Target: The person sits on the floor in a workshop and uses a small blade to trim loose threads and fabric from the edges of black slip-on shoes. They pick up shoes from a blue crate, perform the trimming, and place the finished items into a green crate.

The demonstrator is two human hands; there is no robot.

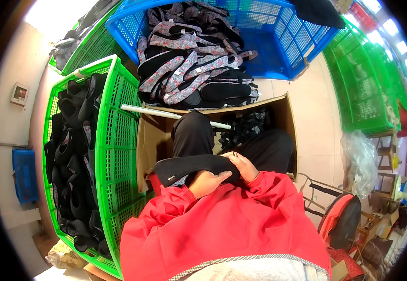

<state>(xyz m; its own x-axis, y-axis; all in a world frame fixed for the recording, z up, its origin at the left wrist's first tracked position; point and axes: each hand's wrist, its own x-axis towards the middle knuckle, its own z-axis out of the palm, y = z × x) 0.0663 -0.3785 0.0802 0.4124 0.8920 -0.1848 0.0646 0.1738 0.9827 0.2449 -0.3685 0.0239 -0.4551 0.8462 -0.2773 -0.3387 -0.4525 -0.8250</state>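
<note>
Above my lap lies a long black slipper (182, 166) with a small light label and a bit of floral cloth showing at its lower edge. From beneath, my left hand (206, 182) is closed around its middle, thumb stretched toward the right. My right hand (243, 166) pinches the slipper's right end. A thin dark bit shows at its fingertips, too small to make out. Both arms wear red sleeves. Past my knees stands an open cardboard box (287, 126) holding small black items (249, 126), and a white rod (152, 111) crosses it.
On the left, a green crate (114, 140) holds many black slippers. Ahead, floral slippers (180, 70) spill from a tipped blue crate (283, 42). Stacked green crates (362, 75), a clear plastic bag (359, 164) and a red-and-black seat (341, 218) are on the right.
</note>
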